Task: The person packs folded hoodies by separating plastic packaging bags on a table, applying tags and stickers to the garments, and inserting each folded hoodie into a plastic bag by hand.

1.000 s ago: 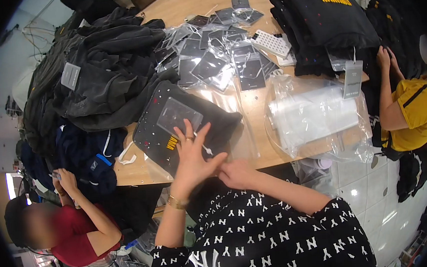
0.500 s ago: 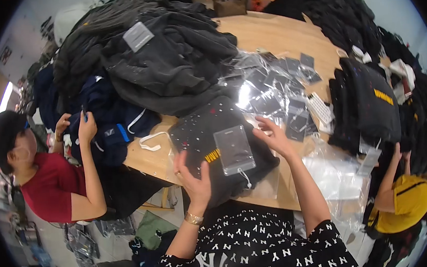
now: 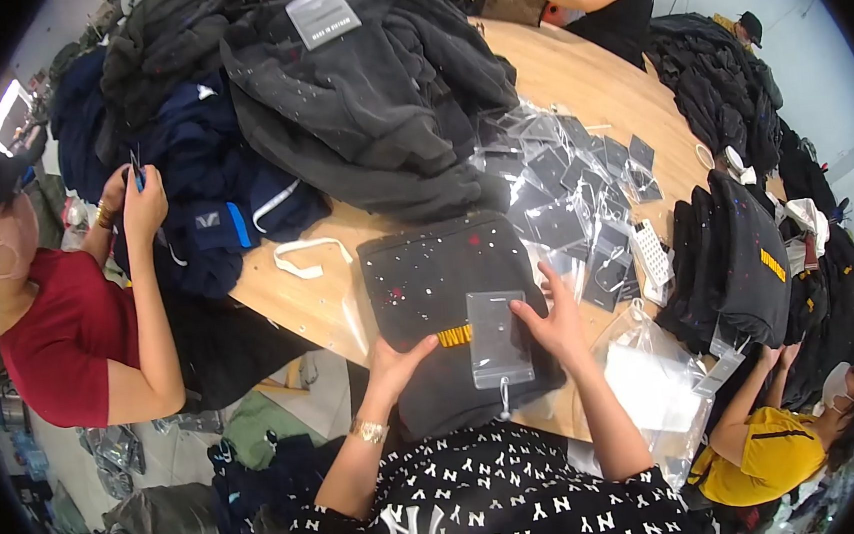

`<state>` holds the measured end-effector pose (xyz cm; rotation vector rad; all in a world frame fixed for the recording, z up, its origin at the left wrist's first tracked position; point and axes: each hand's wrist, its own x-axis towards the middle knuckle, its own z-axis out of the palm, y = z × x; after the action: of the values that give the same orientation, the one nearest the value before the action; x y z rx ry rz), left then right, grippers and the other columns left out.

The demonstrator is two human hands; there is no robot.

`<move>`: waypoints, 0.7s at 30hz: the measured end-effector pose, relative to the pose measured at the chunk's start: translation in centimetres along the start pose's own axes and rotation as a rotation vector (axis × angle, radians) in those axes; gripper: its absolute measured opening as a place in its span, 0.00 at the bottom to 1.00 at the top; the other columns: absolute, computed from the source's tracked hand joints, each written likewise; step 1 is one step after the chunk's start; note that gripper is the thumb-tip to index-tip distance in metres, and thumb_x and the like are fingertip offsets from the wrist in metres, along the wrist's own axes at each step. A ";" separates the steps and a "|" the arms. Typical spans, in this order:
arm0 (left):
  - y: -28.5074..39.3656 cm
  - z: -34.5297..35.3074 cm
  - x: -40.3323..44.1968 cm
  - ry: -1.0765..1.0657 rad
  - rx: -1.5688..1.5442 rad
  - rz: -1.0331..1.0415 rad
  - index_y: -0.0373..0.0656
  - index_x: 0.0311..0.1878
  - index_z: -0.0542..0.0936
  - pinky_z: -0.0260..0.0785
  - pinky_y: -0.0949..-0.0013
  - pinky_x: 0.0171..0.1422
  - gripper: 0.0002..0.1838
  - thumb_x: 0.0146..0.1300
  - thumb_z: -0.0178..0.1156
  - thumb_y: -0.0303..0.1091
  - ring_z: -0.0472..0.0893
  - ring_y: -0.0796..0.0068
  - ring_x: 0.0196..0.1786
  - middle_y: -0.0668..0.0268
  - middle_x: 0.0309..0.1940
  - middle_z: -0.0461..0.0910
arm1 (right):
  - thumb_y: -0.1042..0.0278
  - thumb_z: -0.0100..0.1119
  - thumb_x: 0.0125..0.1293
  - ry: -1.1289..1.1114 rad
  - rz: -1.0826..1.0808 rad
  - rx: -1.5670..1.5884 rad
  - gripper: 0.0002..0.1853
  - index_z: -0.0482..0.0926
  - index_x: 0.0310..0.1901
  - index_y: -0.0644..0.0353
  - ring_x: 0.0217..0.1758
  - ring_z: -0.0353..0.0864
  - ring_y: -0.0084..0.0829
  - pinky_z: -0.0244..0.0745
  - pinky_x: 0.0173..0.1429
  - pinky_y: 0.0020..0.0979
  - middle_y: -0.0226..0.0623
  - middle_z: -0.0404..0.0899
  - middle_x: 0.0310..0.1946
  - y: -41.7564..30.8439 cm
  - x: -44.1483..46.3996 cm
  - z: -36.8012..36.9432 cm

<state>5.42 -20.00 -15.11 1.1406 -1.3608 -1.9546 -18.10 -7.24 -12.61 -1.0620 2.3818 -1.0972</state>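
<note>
A folded dark grey garment (image 3: 417, 268) with white and red specks and yellow lettering lies in front of me at the table's edge. On it rests a clear plastic tag pouch (image 3: 500, 342) with a short white cord. My left hand (image 3: 395, 370) grips the garment's left side, thumb on top beside the lettering, its other fingers mostly hidden. My right hand (image 3: 554, 325) holds the right side, the thumb at the pouch's upper right edge and a finger reaching up along the fabric.
Dark garments (image 3: 354, 102) are heaped at the back left. Several pouched tags (image 3: 566, 181) lie behind my right hand, near a white perforated tray (image 3: 651, 254). Folded garments (image 3: 737, 253) are stacked at right. A co-worker in red (image 3: 71, 325) holds snips (image 3: 138, 174); another wears yellow (image 3: 762, 441).
The garment now lies flatter and squarer. Both hands have moved from hovering over or near it onto its sides. The view has shifted slightly.
</note>
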 end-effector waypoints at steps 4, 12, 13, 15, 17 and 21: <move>-1.6 -0.2 0.1 0.057 0.120 0.012 0.35 0.49 0.81 0.76 0.69 0.49 0.22 0.54 0.74 0.37 0.84 0.73 0.43 0.61 0.42 0.86 | 0.40 0.73 0.49 0.132 -0.129 -0.422 0.45 0.69 0.61 0.67 0.52 0.69 0.47 0.65 0.56 0.44 0.50 0.71 0.47 -3.9 -3.9 1.1; -0.7 0.0 -0.5 0.093 0.310 0.011 0.31 0.52 0.79 0.76 0.67 0.51 0.27 0.56 0.73 0.41 0.83 0.71 0.47 0.57 0.46 0.84 | 0.44 0.75 0.48 0.039 -0.217 -0.341 0.51 0.62 0.69 0.61 0.71 0.54 0.62 0.54 0.72 0.55 0.60 0.56 0.66 -2.6 -6.9 -0.2; -0.5 0.1 -0.5 0.095 0.315 0.017 0.31 0.52 0.79 0.76 0.67 0.51 0.27 0.56 0.73 0.41 0.83 0.71 0.47 0.57 0.46 0.84 | 0.44 0.75 0.48 -0.016 -0.252 -0.365 0.51 0.62 0.70 0.60 0.71 0.53 0.63 0.54 0.72 0.55 0.60 0.55 0.67 -2.2 -7.5 -1.0; -0.1 0.2 -0.7 0.102 0.322 0.024 0.31 0.52 0.79 0.75 0.67 0.52 0.27 0.55 0.73 0.42 0.83 0.70 0.47 0.56 0.46 0.84 | 0.44 0.75 0.48 -0.134 -0.321 -0.414 0.51 0.62 0.70 0.59 0.72 0.51 0.64 0.53 0.72 0.57 0.60 0.54 0.68 -1.3 -9.0 -2.8; -0.2 0.3 -0.8 0.120 0.325 0.040 0.32 0.49 0.81 0.75 0.65 0.51 0.25 0.55 0.72 0.42 0.85 0.67 0.45 0.56 0.42 0.86 | 0.54 0.75 0.51 -0.261 -0.203 -0.289 0.39 0.68 0.62 0.59 0.69 0.60 0.57 0.60 0.69 0.50 0.61 0.61 0.63 -0.5 -10.3 -4.6; 0.3 0.5 -1.0 0.143 0.338 0.036 0.33 0.46 0.83 0.75 0.64 0.51 0.23 0.55 0.72 0.43 0.85 0.64 0.44 0.56 0.40 0.86 | 0.71 0.70 0.55 -0.320 0.406 -0.253 0.21 0.70 0.48 0.64 0.39 0.86 0.44 0.79 0.44 0.37 0.53 0.83 0.33 1.7 -10.8 -9.2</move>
<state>5.50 -19.08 -14.42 1.3677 -1.6610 -1.6223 -16.60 6.24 -8.12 -0.7100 2.3626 -0.4594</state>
